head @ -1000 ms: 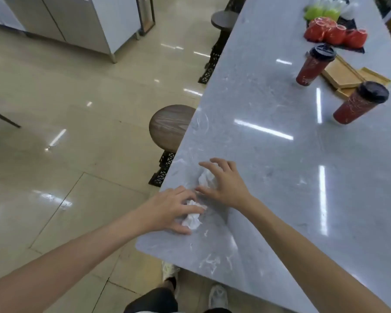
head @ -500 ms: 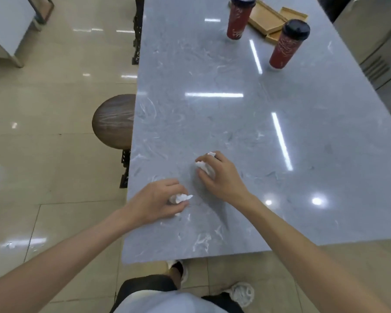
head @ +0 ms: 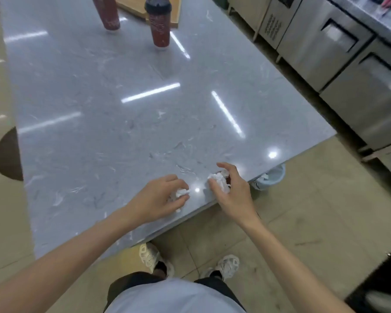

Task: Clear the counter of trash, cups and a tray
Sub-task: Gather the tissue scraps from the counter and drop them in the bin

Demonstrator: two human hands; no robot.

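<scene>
While you're standing at the near corner of the grey marble counter (head: 113, 123), your shoes (head: 226, 266) are planted on the beige floor tiles right under its edge. Your left hand (head: 158, 199) sits low over the counter, fingers curled in around a small crumpled white tissue (head: 182, 192), only a bit of it poking out past your fingertips. Your right hand (head: 231, 193) is just beside it at the counter's corner, fingers wrapped round a bigger wad of tissue (head: 219, 180), index finger sticking up a little above it. Can't tell if either wad is actually off the surface. Just past your right hand, down on the floor and half tucked under the counter's corner, there's a pale blue trash bin (head: 272, 176) with white stuff inside. Further up the counter you've got two red cups with nothing near them: one with a black lid (head: 159, 23) standing upright, the other (head: 107, 13) to its left, top cut off by the frame. Behind them lies a wooden tray (head: 145, 9). Off to the right there's a row of steel cabinets (head: 339, 48), well apart from the counter.
</scene>
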